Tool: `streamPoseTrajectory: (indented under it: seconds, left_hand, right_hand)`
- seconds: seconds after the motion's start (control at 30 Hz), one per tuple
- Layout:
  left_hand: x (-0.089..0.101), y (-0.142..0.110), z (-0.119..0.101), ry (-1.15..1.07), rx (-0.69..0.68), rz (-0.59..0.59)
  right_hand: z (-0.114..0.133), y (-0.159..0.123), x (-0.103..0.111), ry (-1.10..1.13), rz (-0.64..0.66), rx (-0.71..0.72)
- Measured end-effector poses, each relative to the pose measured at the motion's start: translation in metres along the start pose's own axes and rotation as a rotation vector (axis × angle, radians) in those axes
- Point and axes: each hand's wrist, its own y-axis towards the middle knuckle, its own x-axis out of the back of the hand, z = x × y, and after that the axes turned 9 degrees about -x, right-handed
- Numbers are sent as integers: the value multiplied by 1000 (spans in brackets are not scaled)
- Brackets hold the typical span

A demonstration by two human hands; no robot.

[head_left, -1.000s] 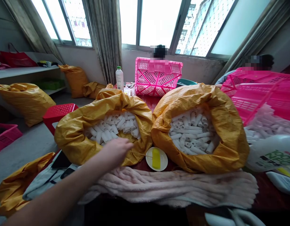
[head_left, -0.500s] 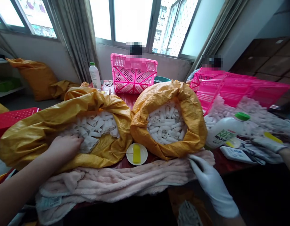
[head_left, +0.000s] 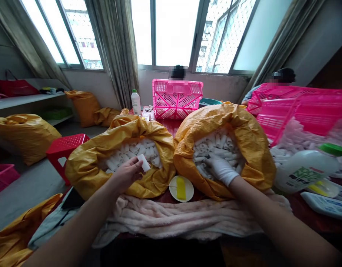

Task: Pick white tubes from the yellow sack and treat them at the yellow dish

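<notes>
A white tube (head_left: 143, 163) is pinched in the bare left hand (head_left: 126, 174) above one yellow sack (head_left: 84, 174) — picking appears in hand, a firmer grip seemingly called for — while the gloved right hand (head_left: 221, 168) rests among tubes (head_left: 218, 148) in the other sack (head_left: 256, 159), its hold unclear.

Red surface (head_left: 297, 209) inspected. It carries left sack (head_left: 84, 168) and right sack (head_left: 259, 159) at center, plate (head_left: 181, 188) at 6 o'clock, blanket (head_left: 176, 218) before it, crate (head_left: 176, 99) at 12 o'clock, bottle (head_left: 304, 167) at 3 o'clock.
</notes>
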Motion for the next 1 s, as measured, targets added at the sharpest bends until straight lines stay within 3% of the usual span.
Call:
streamPoseTrajectory:
  seconds: [0.1,0.2,0.27,0.33,0.37,0.43,0.6,0.77,1.0]
  left_hand:
    - [-15,-5,13,-220,68,18]
    - [-24,-4,26,-298,73,9]
    - [-30,-2,33,-329,76,14]
    - [-35,-1,41,-324,66,22]
    - [-38,0,45,-288,38,17]
    - [-41,1,53,-115,-65,-14]
    - [-40,6,71,517,-253,11]
    - [-39,5,84,1003,-421,98]
    - [-39,-2,95,1402,-395,273]
  right_hand:
    - [3,-9,12,117,-107,101]
    - [17,-41,12,562,-209,145]
    - [29,-69,2,818,-23,107]
    - [39,-91,-15,871,252,18]
    - [42,-98,-23,846,347,-26]
    - [43,-102,-38,750,407,-58]
    - [27,-69,-56,381,283,101]
    - [10,-46,-77,279,147,108]
    - [-4,-54,-89,23,173,228]
